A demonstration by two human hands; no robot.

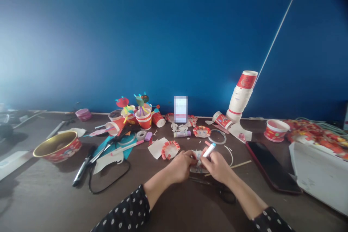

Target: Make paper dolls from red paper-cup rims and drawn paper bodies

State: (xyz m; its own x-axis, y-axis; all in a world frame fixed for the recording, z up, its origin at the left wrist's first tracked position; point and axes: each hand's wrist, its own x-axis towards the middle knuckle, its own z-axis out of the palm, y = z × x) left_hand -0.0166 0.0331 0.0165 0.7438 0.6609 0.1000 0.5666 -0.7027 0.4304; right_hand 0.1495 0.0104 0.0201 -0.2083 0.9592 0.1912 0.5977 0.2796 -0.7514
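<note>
My right hand is closed round a white marker with a light blue end pointing up and away. The marker's tip is hidden behind my fingers. My left hand has its fingers bent and closed on the edge of a small white paper piece, which lies between the hands. Bluish marks show on that paper, but I cannot make out their shape. Just beyond my left hand is a ring-shaped red-and-white paper piece, with a similar one farther back.
A phone stands upright at the back; a dark phone lies at right. Stacked paper cups lean by the blue wall. At left are a gold-lined bowl, a utility knife, scissors and cups with paper figures.
</note>
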